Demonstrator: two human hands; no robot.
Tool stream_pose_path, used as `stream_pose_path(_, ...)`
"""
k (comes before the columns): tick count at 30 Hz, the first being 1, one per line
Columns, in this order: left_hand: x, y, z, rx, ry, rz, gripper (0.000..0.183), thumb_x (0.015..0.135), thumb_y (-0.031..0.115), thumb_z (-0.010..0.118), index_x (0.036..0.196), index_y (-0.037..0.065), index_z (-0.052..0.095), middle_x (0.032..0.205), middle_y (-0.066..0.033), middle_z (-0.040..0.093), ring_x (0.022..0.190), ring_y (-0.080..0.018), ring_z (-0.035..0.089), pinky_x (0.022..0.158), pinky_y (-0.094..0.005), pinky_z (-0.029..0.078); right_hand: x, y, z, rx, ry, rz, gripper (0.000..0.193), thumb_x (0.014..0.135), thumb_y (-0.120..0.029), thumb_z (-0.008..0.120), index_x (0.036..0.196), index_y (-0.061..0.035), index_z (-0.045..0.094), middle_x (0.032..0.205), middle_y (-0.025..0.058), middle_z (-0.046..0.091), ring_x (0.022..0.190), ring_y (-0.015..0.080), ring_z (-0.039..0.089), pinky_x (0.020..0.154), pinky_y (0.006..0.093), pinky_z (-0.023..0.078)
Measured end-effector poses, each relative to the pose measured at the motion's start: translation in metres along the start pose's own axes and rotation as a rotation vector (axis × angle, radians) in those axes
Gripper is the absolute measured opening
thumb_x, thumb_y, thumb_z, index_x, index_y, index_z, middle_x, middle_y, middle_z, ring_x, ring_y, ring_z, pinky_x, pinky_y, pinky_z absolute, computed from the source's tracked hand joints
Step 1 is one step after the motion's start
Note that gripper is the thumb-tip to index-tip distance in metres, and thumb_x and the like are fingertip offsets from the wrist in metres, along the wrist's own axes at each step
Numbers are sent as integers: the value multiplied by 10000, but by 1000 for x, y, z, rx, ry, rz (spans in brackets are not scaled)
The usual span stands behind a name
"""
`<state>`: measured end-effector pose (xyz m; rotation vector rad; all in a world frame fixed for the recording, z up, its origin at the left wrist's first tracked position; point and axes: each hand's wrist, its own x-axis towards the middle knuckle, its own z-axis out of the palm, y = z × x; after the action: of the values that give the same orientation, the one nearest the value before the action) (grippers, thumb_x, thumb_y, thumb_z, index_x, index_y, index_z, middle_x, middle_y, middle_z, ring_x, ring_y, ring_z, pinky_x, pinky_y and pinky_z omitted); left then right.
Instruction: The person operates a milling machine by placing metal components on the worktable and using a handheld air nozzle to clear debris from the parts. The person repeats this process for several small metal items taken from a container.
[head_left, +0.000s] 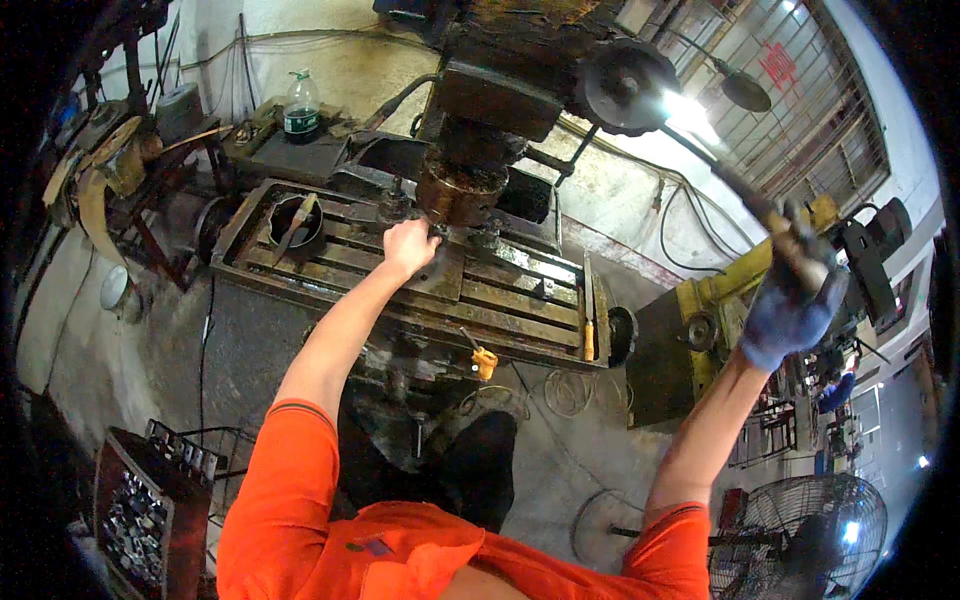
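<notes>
My bare left hand (410,247) is closed just below the dark spindle head (462,190) of a milling or drilling machine, over the slotted worktable (390,290). What its fingers hold is hidden. My right hand (795,305), in a blue glove, is raised at the right and wrapped round the end of a long lever (745,187). This lever slants up to a round dark hub (627,87) on the machine's side. On the table stand a round pot (305,237) with a brush (297,222) lying across it, and a yellow-handled file (589,320).
A yellow switch box (484,363) hangs before the table. Behind it stands a plastic bottle (301,108). A yellow-green machine (660,340) is at the right, a caged fan (820,530) at lower right. A box of metal parts (135,525) sits at lower left. Cables loop on the floor.
</notes>
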<state>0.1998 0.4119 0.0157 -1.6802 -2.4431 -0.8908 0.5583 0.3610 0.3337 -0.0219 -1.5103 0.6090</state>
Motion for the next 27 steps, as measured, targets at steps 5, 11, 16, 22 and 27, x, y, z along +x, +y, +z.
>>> stream_pose_path(5,-2,1,-6,10,-22,5,336,702,382,652,770,53,637,757,-157,627,757,-302,619,653,-407,491,-54,13,0,-114,90,-49,298,866,-296,399,761,-54,539,878,148,582,1055,387,509,984,539,295)
stream_pose_path(11,-2,3,-13,10,-48,2,321,702,372,655,782,61,654,721,-158,623,721,-302,621,627,-404,495,-65,21,-7,-366,39,-208,291,890,-235,377,714,-26,479,818,136,582,895,313,539,899,475,381)
stream_pose_path(16,-2,-1,-13,23,7,18,298,701,362,655,810,84,663,721,-146,627,713,-298,622,620,-405,495,-46,15,-4,-669,32,-294,257,903,-143,370,749,15,501,786,104,586,783,226,559,773,357,441)
stream_pose_path(22,-2,2,-10,-21,15,13,269,696,338,662,821,100,674,715,-151,626,700,-299,620,615,-404,494,-61,12,-3,-861,19,-283,335,912,-225,325,752,11,501,824,132,577,790,239,568,798,351,425)
stream_pose_path(27,-4,0,-8,-11,56,41,263,696,321,660,852,110,677,708,-153,625,695,-306,619,622,-410,493,-61,17,-4,-966,-3,-415,371,904,-226,335,774,36,563,825,140,627,734,225,591,676,307,460)
